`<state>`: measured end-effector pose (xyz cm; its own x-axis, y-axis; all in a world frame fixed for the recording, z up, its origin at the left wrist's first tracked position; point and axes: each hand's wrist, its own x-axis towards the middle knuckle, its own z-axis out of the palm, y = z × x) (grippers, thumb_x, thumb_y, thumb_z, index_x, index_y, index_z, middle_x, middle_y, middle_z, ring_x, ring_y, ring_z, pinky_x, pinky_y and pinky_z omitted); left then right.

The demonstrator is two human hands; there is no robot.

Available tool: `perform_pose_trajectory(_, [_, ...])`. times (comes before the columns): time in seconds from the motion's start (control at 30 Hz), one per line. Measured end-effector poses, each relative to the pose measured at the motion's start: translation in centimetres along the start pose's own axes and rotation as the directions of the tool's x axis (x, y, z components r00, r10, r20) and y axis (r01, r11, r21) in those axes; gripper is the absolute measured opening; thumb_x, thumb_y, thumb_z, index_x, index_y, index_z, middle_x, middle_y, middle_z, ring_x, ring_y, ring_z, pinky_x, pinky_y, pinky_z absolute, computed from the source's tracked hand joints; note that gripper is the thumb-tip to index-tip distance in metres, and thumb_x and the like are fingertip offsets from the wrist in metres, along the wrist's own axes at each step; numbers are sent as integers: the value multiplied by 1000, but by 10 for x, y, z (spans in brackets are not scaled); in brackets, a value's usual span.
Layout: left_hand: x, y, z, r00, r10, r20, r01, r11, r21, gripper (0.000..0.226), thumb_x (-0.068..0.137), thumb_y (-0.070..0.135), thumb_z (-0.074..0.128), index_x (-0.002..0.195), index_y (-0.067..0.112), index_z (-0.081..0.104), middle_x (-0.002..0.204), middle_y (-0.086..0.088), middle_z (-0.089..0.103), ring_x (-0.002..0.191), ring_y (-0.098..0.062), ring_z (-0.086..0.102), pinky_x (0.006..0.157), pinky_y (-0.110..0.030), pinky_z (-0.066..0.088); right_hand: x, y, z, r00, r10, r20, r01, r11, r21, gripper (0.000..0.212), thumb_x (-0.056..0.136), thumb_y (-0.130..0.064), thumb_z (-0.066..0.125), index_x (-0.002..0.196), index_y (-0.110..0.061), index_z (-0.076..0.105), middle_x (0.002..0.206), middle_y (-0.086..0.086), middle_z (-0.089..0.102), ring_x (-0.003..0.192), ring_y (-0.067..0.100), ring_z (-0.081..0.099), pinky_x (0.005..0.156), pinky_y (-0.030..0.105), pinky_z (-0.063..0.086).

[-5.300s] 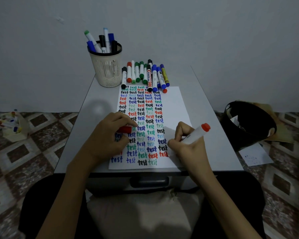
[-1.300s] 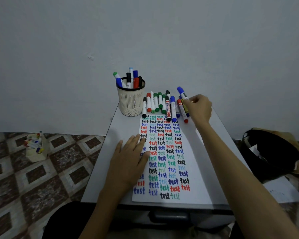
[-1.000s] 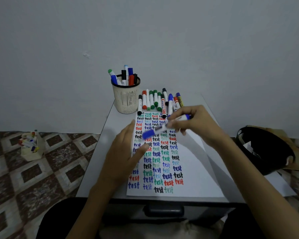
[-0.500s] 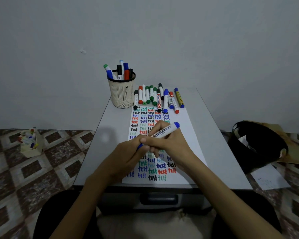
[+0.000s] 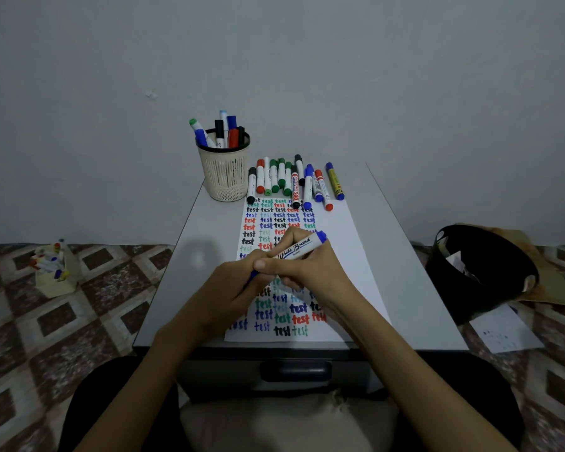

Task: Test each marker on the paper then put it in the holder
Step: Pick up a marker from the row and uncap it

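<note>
A white sheet of paper covered with coloured "test" words lies on the small grey table. Over its middle both hands meet on a blue whiteboard marker. My right hand grips the white barrel. My left hand is closed around the marker's blue cap end. A row of several capped markers lies at the paper's far edge. The beige mesh holder stands at the table's far left with several markers upright in it.
A black bin with paper scraps sits on the tiled floor to the right, with a loose sheet beside it. A small beige pouch of markers stands on the floor to the left. A wall rises just behind the table.
My right hand picked a blue marker from the row and brought it down over the paper. My left hand rose from the paper and closed on the marker's cap end.
</note>
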<state>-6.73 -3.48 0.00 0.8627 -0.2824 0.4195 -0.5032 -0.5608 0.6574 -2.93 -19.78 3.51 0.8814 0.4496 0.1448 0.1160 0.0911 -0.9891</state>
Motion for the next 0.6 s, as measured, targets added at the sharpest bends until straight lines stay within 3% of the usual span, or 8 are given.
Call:
perform_pose_trajectory(0.1, [-1,0,-1,999,31,-4,-31,999,20,27,95,53,31,91,33,48,64,-10,60,55,-22,58,53,-40,45,-2,3,2,995,85,45,-92,977,190,25,75,7,74,71,-6,53,55,12,51,34,10,41,36,18,32])
perform_pose_trajectory(0.17, [-1,0,-2,999,41,1,-41,999,12,25,95,56,29,92,39,47,64,-10,60,54,-21,59,53,-40,46,-3,3,2,993,103,56,-113,967,227,24,76,9,73,73,-5,53,58,12,51,35,10,41,36,18,33])
perform_pose_trajectory(0.3, [0,-2,-3,1000,22,-16,-22,1000,4,20,93,61,29,100,52,45,64,-13,63,54,-22,62,52,-39,48,-3,-2,-5,998,-15,64,9,995,97,20,72,8,76,76,1,58,66,14,57,46,14,49,44,23,40])
perform_pose_trajectory(0.43, [0,2,-4,999,28,-26,-27,998,50,28,91,61,35,108,42,47,71,-4,68,61,-10,66,54,-32,52,-3,-7,-11,998,-41,43,43,998,-38,21,73,4,77,73,-9,61,67,7,60,54,14,52,47,22,44])
perform_pose_trajectory(0.53, [0,1,-3,998,-2,-57,9,992,126,26,92,54,38,113,42,47,73,1,65,66,-2,63,53,-18,49,-8,-6,-24,998,-29,-51,39,977,208,18,81,8,64,76,-9,58,67,10,57,45,14,46,41,22,39])
perform_pose_trajectory(0.6, [2,-3,0,996,-21,-83,34,986,165,29,93,36,40,119,30,51,97,6,62,85,2,57,68,-10,43,-17,-6,-35,992,-22,-127,60,950,306,13,83,9,58,80,-4,57,73,13,60,53,19,57,46,25,48])
